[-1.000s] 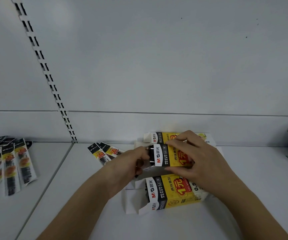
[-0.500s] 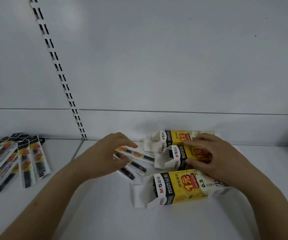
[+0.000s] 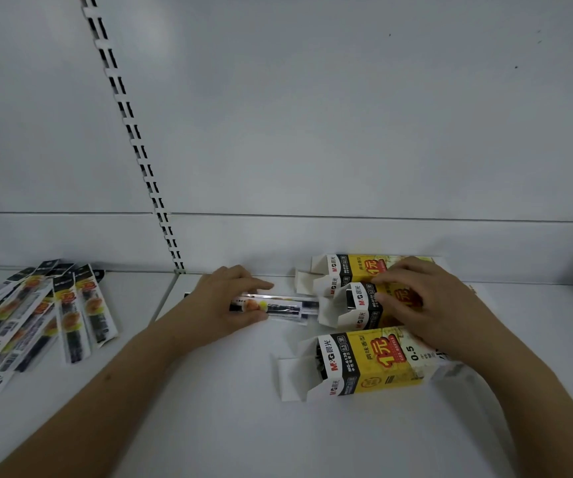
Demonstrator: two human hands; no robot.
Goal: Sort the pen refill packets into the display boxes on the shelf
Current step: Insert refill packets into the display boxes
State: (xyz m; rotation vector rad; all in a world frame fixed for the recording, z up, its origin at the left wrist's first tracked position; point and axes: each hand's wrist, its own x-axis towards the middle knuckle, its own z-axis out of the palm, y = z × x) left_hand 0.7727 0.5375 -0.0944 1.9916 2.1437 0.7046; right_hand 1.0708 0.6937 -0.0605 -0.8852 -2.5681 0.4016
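I'm looking down at the white shelf (image 3: 209, 426), and my left hand (image 3: 224, 305) is holding a small bunch of refill packets (image 3: 278, 307) lying flat, fingers (image 3: 257, 283) stretched over the top and thumb tucked along the near edge, so they're pinched between the two. The packets' free ends are pointing right, reaching just to the open flaps of the middle box (image 3: 361, 305). My right hand (image 3: 426, 301) is resting on that middle box, fingers curled over its top and steadying it. Behind it, against the back wall, the far box (image 3: 347, 267) is lying with its flaps open to the left. The near box (image 3: 374, 363) is lying closest to me, open end also facing left, dark refills showing inside. Well off to the left, a loose pile of packets (image 3: 36, 319) is fanning out across the neighbouring shelf section.
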